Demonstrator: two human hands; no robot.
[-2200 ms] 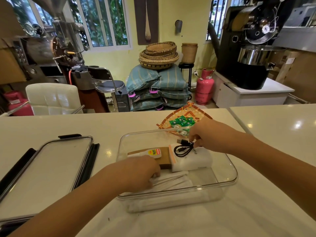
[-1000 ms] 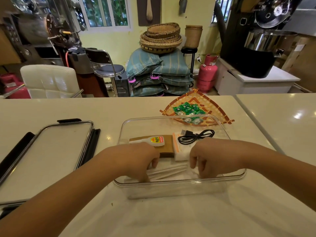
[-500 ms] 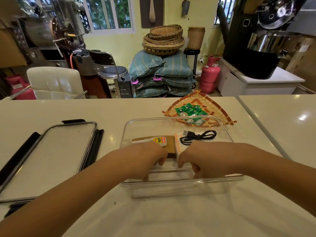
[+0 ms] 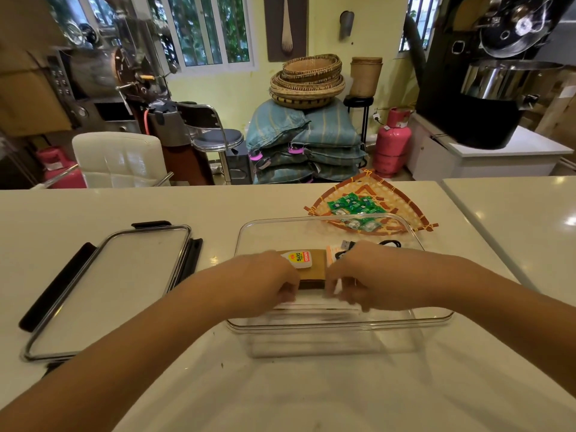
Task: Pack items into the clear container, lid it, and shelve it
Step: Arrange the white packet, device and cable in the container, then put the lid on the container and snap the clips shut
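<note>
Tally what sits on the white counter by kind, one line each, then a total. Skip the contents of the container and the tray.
Clear plastic container: 1
Clear lid with black clasps: 1
Woven fan-shaped tray holding green packets: 1
Total: 3

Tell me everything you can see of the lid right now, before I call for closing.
The lid lies flat on the white counter, left of the clear container and apart from it. It is a rounded rectangle with a see-through panel, a grey rim and black latch flaps along its far, left and right edges; the near edge is hidden behind the left forearm. Neither hand touches it, since both are inside the container.
</note>
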